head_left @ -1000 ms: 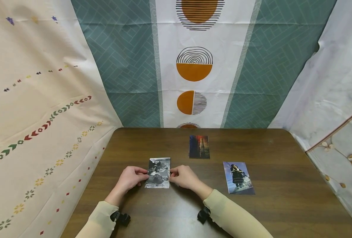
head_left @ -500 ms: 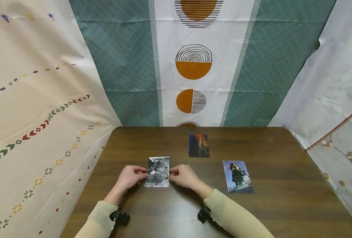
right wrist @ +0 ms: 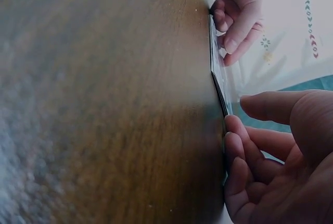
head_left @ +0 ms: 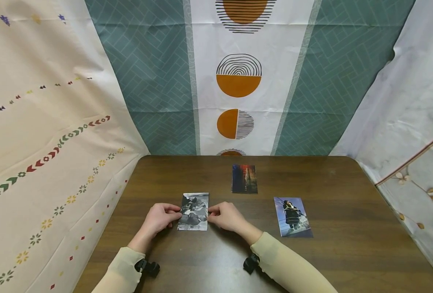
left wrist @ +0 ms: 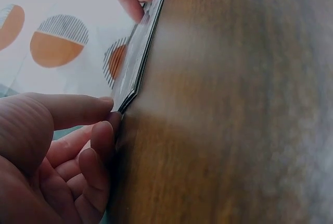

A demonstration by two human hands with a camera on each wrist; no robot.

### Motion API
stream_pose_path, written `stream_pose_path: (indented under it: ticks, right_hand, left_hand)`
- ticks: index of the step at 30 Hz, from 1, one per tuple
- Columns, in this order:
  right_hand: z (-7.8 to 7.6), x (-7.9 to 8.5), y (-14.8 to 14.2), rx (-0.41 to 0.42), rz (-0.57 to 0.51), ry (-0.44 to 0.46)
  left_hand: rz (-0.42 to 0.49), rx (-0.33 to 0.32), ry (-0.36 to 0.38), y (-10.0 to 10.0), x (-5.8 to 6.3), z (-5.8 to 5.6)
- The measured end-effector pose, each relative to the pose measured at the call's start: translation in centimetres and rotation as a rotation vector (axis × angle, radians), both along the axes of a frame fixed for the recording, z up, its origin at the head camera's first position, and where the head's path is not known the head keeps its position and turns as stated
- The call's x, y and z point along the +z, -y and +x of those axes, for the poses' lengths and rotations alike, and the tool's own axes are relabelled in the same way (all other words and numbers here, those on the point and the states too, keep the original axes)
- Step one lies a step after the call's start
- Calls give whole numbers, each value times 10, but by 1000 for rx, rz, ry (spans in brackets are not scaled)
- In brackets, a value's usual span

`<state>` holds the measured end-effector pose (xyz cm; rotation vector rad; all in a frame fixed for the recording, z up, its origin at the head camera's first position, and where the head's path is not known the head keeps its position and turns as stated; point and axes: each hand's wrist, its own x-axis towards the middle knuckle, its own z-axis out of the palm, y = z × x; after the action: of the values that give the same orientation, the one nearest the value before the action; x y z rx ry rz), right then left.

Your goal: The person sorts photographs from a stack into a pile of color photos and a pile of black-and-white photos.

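A black-and-white photo card [head_left: 193, 211] lies upright in portrait on the wooden table, left of centre. My left hand [head_left: 159, 217] pinches its left edge, thumb on top and fingers curled at the side. Opposite it, my right hand [head_left: 225, 217] holds the right edge between thumb and fingers. Seen edge-on in the left wrist view, the card [left wrist: 143, 52] shows more than one dark layer, so it looks like a thin stack. In the right wrist view the thumb and curled fingers [right wrist: 237, 146] sit at the card's near corner.
A dark red-and-blue picture card [head_left: 244, 179] lies farther back, near the table's middle. Over to the right is a blue-purple card with a figure in black [head_left: 293, 217], slightly turned. The table [head_left: 333, 183] ends at hanging patterned cloths [head_left: 158, 81] behind and on both sides.
Both hands keep their hold on the black-and-white card, which stays in place. The head view has tipped very slightly; the other cards have not moved.
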<state>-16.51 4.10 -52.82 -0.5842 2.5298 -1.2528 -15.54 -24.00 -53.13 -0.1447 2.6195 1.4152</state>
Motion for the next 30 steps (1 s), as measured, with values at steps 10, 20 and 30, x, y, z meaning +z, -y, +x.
stream_pose_path:
  ticks: [10, 20, 30]
  right_hand:
    - [-3, -2, -3, 6, -4, 3]
    - [-10, 1, -11, 9, -8, -42]
    - [-21, 12, -32, -38, -3, -55]
  left_hand:
    - [9, 6, -6, 1, 0, -2]
    - [-2, 2, -43, -3, 4, -11]
    - [33, -43, -86, -37, 13, -23]
